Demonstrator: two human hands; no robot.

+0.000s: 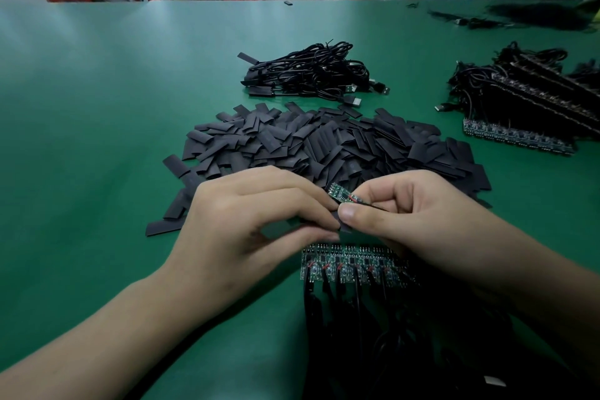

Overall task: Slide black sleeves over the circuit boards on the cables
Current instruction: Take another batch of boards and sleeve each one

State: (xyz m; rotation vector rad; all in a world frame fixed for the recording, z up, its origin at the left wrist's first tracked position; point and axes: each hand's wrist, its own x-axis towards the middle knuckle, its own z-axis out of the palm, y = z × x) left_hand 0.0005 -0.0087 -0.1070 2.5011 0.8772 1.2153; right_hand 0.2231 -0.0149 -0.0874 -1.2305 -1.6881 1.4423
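Sleeve point(343, 227) is pinched in my left hand point(253, 214), close to the table's point(97, 140) near edge. My right hand point(422, 214) pinches a board point(341, 194) just above it. It is not on yet, I think. Next I must line up its open end and push.

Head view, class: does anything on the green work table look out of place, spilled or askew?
Nothing looks damaged. The black sleeve pile sprawls loosely, a few strays lying apart at its left on the green table. One small dark piece lies alone at the table's far edge.
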